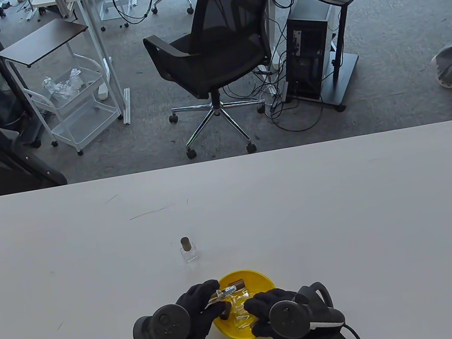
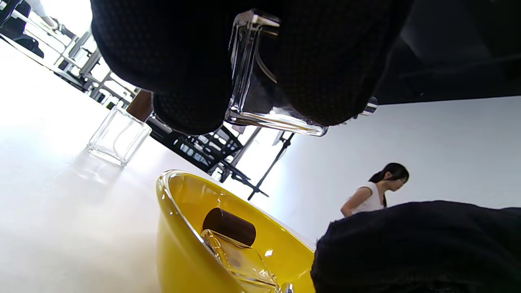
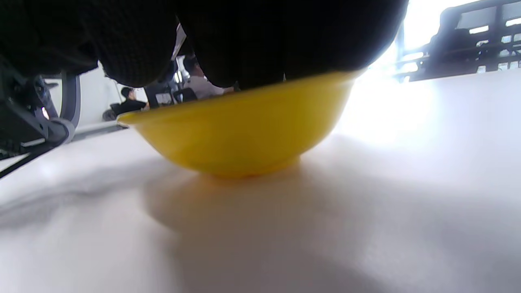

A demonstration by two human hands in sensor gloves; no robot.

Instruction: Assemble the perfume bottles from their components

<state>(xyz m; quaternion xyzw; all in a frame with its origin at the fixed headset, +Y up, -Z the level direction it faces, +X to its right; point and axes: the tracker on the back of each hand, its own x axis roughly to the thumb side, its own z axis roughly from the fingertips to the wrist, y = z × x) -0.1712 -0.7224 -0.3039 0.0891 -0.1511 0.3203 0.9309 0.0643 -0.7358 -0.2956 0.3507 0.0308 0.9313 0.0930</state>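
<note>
I'm seeing the left hand (image 1: pixel 190 315) pinching a clear glass bottle (image 2: pixel 260 81), fingers (image 2: pixel 175 73) curled round its sides, holding it over the left rim of the yellow bowl (image 1: pixel 263 279). In the left wrist view the bottle is sitting tilted between the gloved fingertips, up off the table (image 1: pixel 346 209).

Further out on the table, left of centre, a finished bottle with a brown cap (image 1: pixel 188 250) is standing upright, well apart from the bowl.

The bowl is sitting near the table's near edge, between the two hands. Inside it I'm making out a brown cap (image 2: pixel 230 226) lying on its side and more clear glass pieces (image 1: pixel 240 313) beside it; how many, I can't tell.

The right hand (image 1: pixel 277 311) is reaching into the bowl from the right, fingers dipping over the rim. Right wrist view is only showing the glove above the bowl's outer wall, so I can't tell whether those fingers are gripping anything or just resting on the parts.
</note>
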